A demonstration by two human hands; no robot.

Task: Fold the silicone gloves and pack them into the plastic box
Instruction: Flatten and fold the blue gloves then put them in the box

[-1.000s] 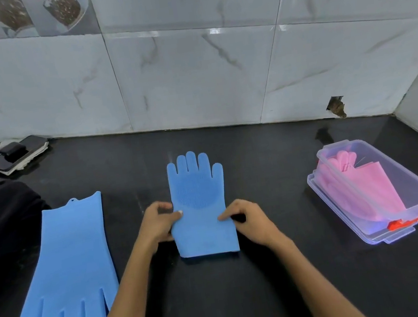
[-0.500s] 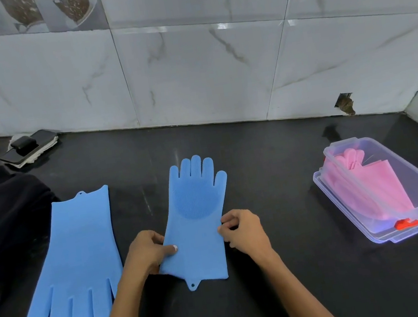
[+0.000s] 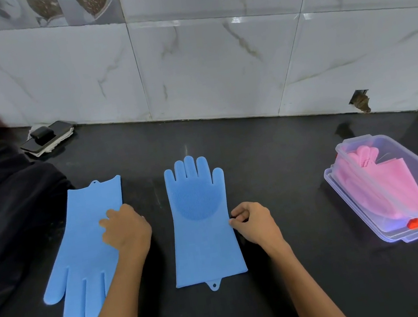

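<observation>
On a black counter (image 3: 271,162) below marbled tiles, one blue glove (image 3: 85,249) is pressed flat by the left hand (image 3: 125,230), fingers loosely curled; a second blue glove (image 3: 202,228) is pinched at its edge by the right hand (image 3: 253,222). The plastic box (image 3: 399,191) (pink gloves inside) waits rightward; springy silicone could unfold if released.

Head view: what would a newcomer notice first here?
Two blue gloves lie flat on the black counter: the left glove under the left hand, the middle glove with the right hand at its edge. At right, a clear box holds pink gloves.
</observation>
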